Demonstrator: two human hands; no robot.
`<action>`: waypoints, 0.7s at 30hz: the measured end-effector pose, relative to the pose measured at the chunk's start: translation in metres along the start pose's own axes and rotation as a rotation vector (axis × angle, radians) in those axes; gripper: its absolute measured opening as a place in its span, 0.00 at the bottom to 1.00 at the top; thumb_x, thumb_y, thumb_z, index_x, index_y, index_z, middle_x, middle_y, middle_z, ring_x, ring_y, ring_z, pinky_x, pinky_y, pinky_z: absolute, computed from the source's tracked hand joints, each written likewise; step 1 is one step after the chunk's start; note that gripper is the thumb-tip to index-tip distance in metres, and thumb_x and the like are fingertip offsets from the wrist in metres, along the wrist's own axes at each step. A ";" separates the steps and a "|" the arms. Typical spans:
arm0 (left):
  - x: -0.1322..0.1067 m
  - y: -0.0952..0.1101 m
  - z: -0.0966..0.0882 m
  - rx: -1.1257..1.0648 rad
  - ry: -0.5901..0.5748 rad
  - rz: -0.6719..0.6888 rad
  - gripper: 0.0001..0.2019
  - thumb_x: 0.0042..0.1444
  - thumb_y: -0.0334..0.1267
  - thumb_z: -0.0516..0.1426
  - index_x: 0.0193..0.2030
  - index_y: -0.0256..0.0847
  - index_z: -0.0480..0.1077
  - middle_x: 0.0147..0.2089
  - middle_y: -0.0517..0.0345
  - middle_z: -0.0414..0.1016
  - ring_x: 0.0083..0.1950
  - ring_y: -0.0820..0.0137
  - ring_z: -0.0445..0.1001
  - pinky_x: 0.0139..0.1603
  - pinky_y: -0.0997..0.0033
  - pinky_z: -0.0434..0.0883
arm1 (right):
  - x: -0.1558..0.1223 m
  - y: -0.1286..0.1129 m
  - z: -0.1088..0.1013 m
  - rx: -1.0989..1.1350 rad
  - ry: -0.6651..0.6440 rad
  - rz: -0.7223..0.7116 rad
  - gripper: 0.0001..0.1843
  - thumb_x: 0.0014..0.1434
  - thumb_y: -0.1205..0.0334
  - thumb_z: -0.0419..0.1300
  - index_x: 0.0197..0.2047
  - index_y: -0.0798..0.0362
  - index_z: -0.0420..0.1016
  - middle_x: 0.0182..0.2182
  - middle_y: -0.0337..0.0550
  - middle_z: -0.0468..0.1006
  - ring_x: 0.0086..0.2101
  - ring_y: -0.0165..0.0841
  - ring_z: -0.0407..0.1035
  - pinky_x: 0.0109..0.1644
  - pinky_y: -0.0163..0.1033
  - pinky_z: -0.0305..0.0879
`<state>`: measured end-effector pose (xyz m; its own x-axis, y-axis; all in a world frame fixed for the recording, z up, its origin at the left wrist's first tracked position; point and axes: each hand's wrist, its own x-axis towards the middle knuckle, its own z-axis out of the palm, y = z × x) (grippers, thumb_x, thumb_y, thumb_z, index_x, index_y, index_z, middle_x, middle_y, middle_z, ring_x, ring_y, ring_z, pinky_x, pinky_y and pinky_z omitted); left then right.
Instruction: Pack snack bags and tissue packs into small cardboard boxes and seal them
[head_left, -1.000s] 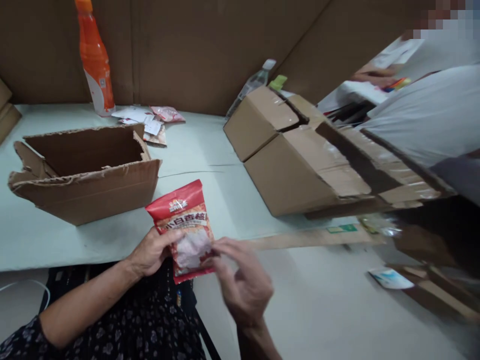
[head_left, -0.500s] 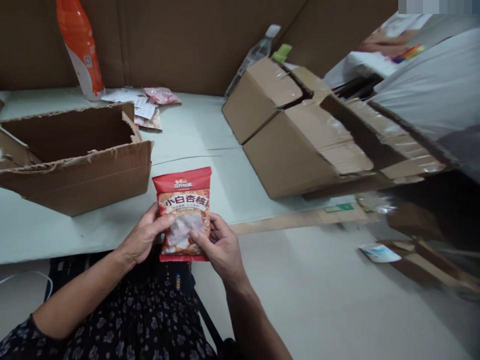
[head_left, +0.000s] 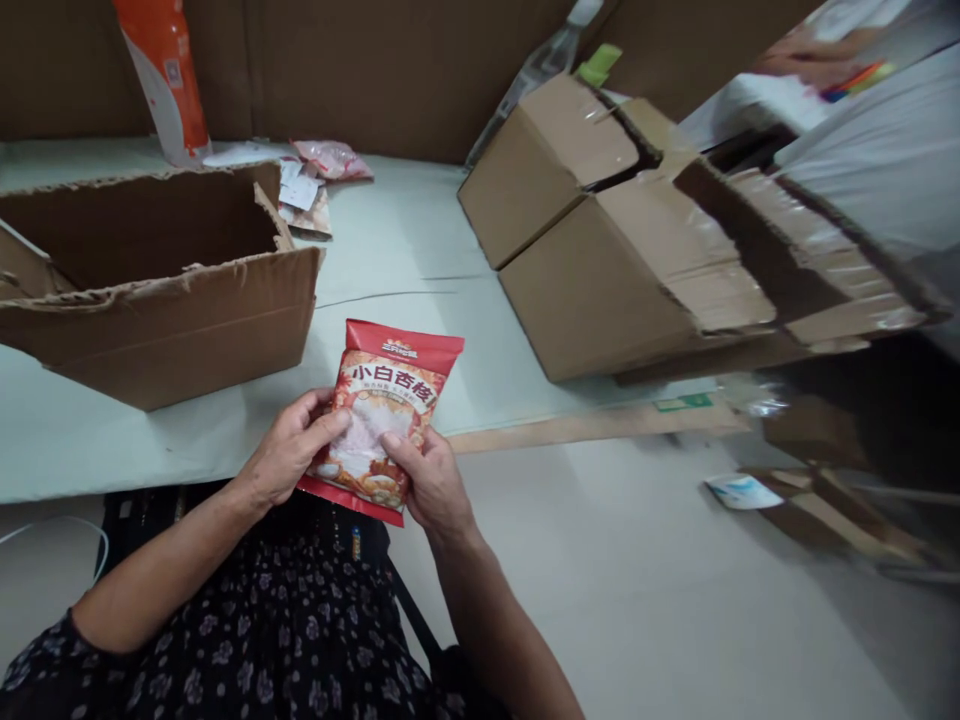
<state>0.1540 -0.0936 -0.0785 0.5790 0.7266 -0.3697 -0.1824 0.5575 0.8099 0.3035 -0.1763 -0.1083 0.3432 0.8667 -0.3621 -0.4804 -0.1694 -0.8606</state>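
A red snack packet (head_left: 379,420) with Chinese lettering and a pale middle is held above my lap, close to the table's front edge. My left hand (head_left: 291,445) grips its left side, thumb on the front face. On the right side my right hand (head_left: 431,480) grips it too, its thumb pressed on the front and its fingers behind, mostly hidden. The packet tilts, its top leaning to the right. An open cardboard box (head_left: 217,325) with torn edges stands on the table to the left of the packet.
Small packets (head_left: 334,160) lie at the back beside an orange bottle (head_left: 169,85). Cardboard boxes (head_left: 592,280) stand at the right, a clear bottle (head_left: 536,75) behind them. Another person's hand (head_left: 814,65) shows at upper right. An opened carton (head_left: 840,515) is on the floor.
The packet has turned clockwise, so its top now leans right; both hands still hold it. The view has shifted slightly, with the table things appearing higher.
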 end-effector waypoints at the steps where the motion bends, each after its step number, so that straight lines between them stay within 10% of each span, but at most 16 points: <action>1: -0.001 0.002 -0.002 0.003 0.005 0.012 0.27 0.50 0.51 0.72 0.51 0.38 0.76 0.46 0.51 0.81 0.44 0.65 0.79 0.45 0.69 0.74 | 0.001 -0.001 0.000 0.016 0.022 -0.014 0.32 0.42 0.44 0.78 0.47 0.50 0.79 0.46 0.48 0.86 0.42 0.46 0.82 0.50 0.50 0.81; 13: -0.022 0.025 -0.037 0.216 0.164 0.238 0.23 0.55 0.49 0.69 0.52 0.38 0.75 0.48 0.49 0.82 0.46 0.63 0.81 0.49 0.63 0.77 | 0.008 -0.027 -0.018 0.112 0.222 -0.174 0.30 0.40 0.49 0.80 0.45 0.49 0.78 0.41 0.44 0.87 0.40 0.44 0.83 0.46 0.49 0.83; 21: -0.066 0.056 -0.046 0.686 0.284 0.521 0.12 0.64 0.46 0.63 0.50 0.45 0.79 0.49 0.54 0.83 0.51 0.61 0.80 0.56 0.60 0.77 | 0.004 -0.028 -0.011 0.042 0.106 -0.165 0.31 0.39 0.48 0.81 0.44 0.51 0.78 0.40 0.45 0.87 0.37 0.42 0.83 0.44 0.46 0.83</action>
<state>0.0694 -0.0919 -0.0298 0.3216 0.9421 0.0947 0.1995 -0.1652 0.9659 0.3272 -0.1730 -0.0892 0.5019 0.8266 -0.2546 -0.4430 -0.0072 -0.8965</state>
